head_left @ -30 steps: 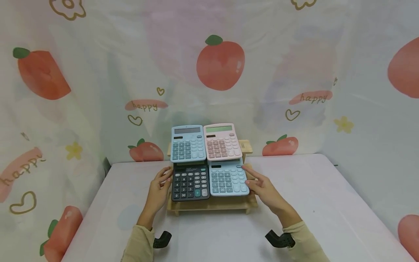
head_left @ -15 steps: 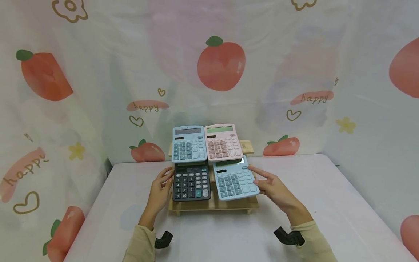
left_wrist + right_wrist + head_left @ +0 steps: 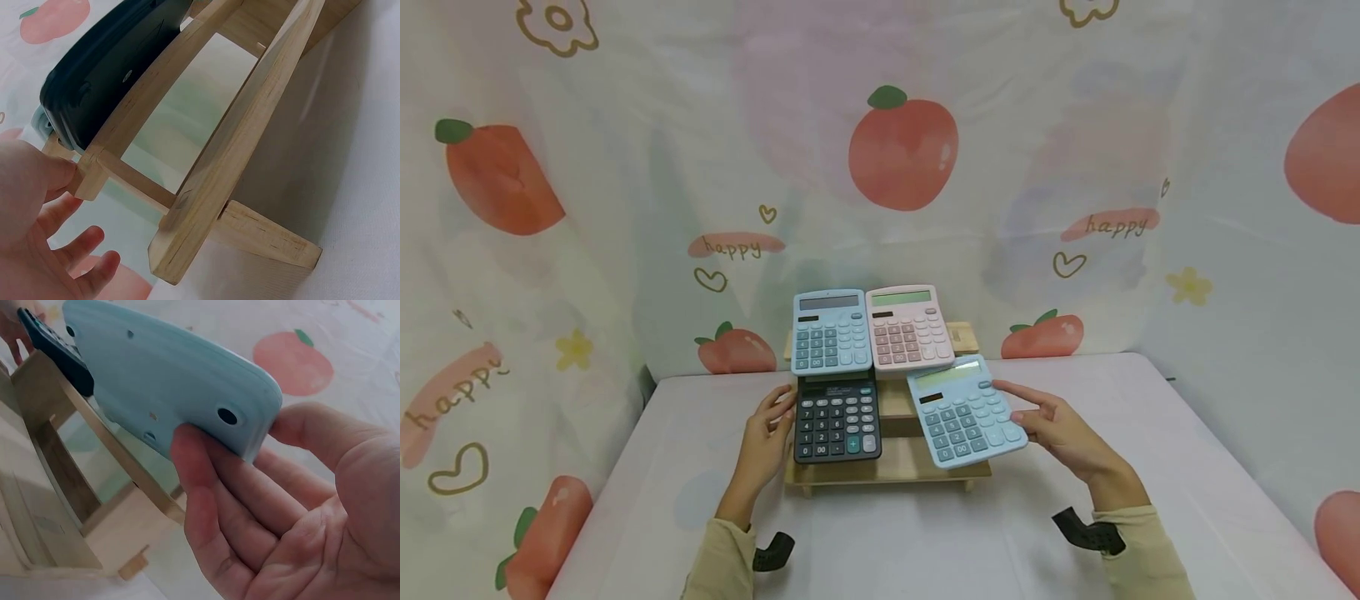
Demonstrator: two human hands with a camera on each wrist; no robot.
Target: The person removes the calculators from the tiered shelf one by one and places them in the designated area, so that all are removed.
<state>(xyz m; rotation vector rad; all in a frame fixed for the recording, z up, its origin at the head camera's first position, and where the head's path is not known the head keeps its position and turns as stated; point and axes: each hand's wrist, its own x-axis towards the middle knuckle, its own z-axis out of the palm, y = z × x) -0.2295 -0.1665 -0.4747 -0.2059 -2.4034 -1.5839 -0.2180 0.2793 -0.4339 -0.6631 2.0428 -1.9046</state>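
Observation:
My right hand pinches the right edge of a light blue calculator. The calculator is turned aslant over the right part of a wooden stand. In the right wrist view its back faces the camera, with my thumb on one side and fingers behind it. At the left end of the stand, my left hand holds the end of a wooden bar between thumb and forefinger, the other fingers spread loosely. A black calculator leans on the stand beside that hand.
On the stand's upper tier lean another light blue calculator and a pink calculator, side by side. A white tabletop lies under the stand. A fruit-patterned cloth hangs behind and at the sides.
The right hand has drawn the lower light blue calculator rightward and toward the person, tilting it away from the black one and baring the stand's slats. The left hand has stayed in place.

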